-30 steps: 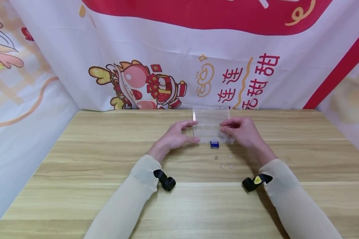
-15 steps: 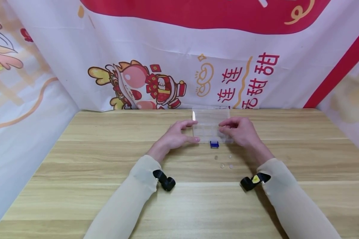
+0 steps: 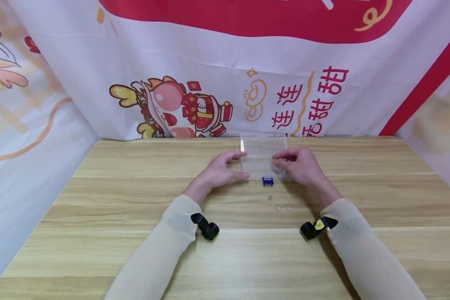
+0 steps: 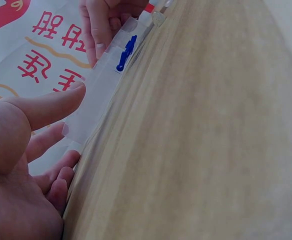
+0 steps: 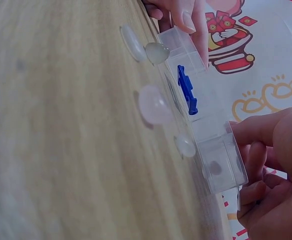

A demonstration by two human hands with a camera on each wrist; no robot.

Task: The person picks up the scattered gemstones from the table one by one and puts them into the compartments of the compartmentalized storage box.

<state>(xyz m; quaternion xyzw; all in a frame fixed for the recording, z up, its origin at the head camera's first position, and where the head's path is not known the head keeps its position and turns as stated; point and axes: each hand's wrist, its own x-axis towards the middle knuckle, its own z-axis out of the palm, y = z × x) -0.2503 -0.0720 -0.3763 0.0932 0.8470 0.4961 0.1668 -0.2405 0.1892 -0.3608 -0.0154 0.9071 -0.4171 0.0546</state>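
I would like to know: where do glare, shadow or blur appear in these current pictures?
Head view: a bright glint at the left edge of the clear lid, and a dark shadow beside the right sleeve on the table; left wrist view: wood grain soft, tabletop steeply slanted; right wrist view: wood smeared at left, while the blue clip looks clearer.

Clear plastic compartment box point(image 3: 256, 176) on the counter point(image 3: 247, 262), lid point(image 3: 264, 144) swung open at the back, blue latch point(image 3: 268, 181) on the front edge. Four little smooth stones point(image 5: 157, 52) lie loose in front, one's pinkish, the rest whitish to greyish. Blurry dark blob point(image 5: 215, 167) in the right-end compartment, can't tell what.
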